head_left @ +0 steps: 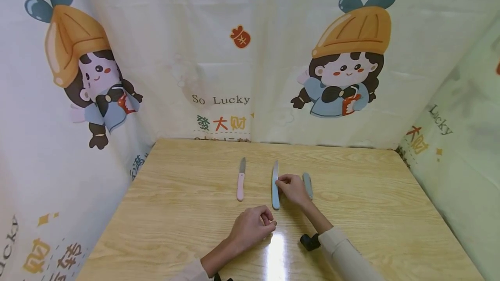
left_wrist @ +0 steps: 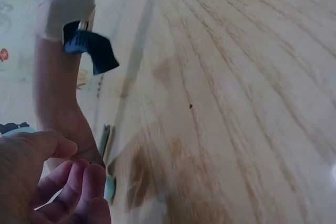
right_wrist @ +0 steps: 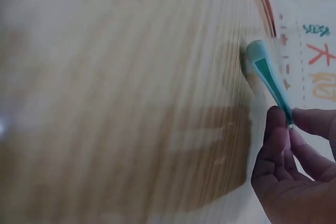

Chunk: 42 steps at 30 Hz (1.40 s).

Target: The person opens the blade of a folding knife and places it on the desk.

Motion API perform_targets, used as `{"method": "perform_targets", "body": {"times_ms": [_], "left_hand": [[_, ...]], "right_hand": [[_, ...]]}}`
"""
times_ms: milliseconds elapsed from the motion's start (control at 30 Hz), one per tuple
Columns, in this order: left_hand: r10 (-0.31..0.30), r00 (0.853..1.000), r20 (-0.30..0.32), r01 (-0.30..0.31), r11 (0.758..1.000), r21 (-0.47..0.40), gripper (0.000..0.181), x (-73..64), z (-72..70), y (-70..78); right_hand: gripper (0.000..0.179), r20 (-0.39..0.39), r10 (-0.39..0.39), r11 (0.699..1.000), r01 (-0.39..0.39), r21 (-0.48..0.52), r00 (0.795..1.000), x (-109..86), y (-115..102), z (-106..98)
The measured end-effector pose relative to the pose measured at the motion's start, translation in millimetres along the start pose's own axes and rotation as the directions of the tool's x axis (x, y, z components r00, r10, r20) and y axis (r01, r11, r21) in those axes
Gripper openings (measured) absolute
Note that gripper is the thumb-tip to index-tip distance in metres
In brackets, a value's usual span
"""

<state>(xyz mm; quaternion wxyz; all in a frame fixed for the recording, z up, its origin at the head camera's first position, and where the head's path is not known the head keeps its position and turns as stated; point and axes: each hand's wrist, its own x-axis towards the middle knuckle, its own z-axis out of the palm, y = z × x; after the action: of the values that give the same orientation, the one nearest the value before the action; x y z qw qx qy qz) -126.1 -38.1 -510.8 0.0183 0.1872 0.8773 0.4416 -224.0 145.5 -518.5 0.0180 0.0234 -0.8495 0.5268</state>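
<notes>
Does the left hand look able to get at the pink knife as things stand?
Likely yes: the left hand seems to hold nothing, and only table shows between it and the pink knife; the right hand pinches the blue knife.

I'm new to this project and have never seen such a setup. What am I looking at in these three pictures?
There is no robot here, just a person's two bare hands. The wide picture comes from a camera worn on the head, looking forward and down; the other two come from cameras on the left and right wrists. On the wooden table, from left to right, are a pink-handled knife, a blue-handled knife and a grey-green item, partly hidden and hard to identify. The right hand pinches the blue-handled knife. The left hand has loosely curled fingers and seems to hold nothing.
</notes>
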Motion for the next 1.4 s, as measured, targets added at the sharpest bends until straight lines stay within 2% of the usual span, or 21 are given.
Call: {"method": "perform_targets", "body": {"times_ms": [133, 233, 367, 533, 700, 933, 1400], "left_hand": [[0.008, 1.000, 0.017, -0.008, 1.000, 0.011, 0.013, -0.8, 1.2, -1.7], [0.024, 0.999, 0.023, -0.024, 1.000, 0.010, 0.021, -1.8, 1.7, -3.7], [0.039, 0.999, 0.021, -0.039, 0.999, 0.009, 0.024, -2.3, 2.5, -5.6], [0.055, 0.998, 0.016, -0.055, 0.998, 0.006, 0.023, -2.6, 3.4, -7.0], [0.049, 0.999, 0.015, -0.049, 0.999, 0.005, 0.022, -3.2, 3.8, -8.3], [0.009, 1.000, 0.022, -0.009, 1.000, 0.006, 0.018, -3.6, 4.3, -9.7], [-0.011, 1.000, 0.017, 0.011, 1.000, 0.002, 0.015, -3.8, 5.5, -8.9]], "right_hand": [[0.010, 0.009, 0.023, 1.000, -0.023, -0.019, 1.000, 9.8, 3, 0], [0.011, 0.025, 0.038, 0.997, -0.036, -0.074, 0.999, 14.9, 5, 0], [0.012, 0.025, 0.060, 0.987, -0.056, -0.152, 0.998, 16.5, 4, -1], [0.013, 0.006, 0.073, 0.980, -0.071, -0.188, 0.997, 16.0, 2, 1], [0.013, -0.007, 0.060, 0.980, -0.060, -0.190, 0.998, 16.2, 3, 3], [0.013, -0.006, 0.052, 0.981, -0.052, -0.185, 0.999, 18.3, 3, 7], [0.014, -0.007, 0.044, 0.982, -0.045, -0.185, 0.999, 20.1, 2, 9]]}}
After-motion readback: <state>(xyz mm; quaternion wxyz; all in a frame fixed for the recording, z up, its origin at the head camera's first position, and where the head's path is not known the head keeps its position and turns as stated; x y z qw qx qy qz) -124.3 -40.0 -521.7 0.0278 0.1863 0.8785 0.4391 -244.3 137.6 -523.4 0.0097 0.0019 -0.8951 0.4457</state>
